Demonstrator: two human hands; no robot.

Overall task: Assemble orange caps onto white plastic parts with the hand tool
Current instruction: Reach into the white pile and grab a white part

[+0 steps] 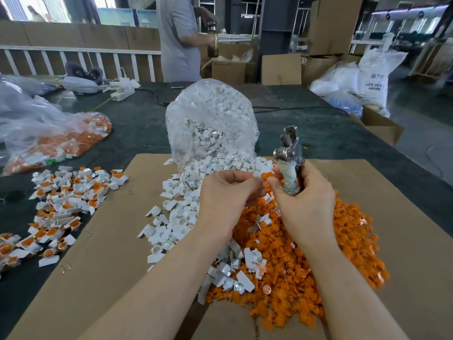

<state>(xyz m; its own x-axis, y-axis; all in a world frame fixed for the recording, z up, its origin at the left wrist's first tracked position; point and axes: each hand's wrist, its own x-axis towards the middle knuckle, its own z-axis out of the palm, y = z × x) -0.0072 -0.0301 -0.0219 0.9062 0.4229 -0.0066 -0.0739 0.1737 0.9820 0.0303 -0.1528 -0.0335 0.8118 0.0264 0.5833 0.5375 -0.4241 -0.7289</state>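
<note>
Head cam view: both hands are up over the middle of the cardboard sheet (404, 217) that covers the near part of the table (137, 128). The right hand (306, 200) has its fingers wrapped round the taped handle of the metal hand tool (290, 153), which stands upright with its head pointing away, and its fingertips also pinch a small orange cap (267, 175). The left hand (228, 200) has its fingers curled, the tips meeting the right hand's right at that cap; looks like it's pinching a white part there, but that bit is too small to tell for sure.

Under the hands there's a big heap of loose orange caps (306, 278) towards the near right, with a spill of white plastic parts (176, 217) just left of it, pouring out of a clear bag (210, 119) standing at the far edge of the cardboard. Finished white-and-orange pieces (63, 204) lie scattered near the left edge of the table, and a second bag with orange stuff (61, 141) sits behind them.

A person in a grey shirt (176, 40) stands at the far edge holding a bottle (212, 40).
</note>
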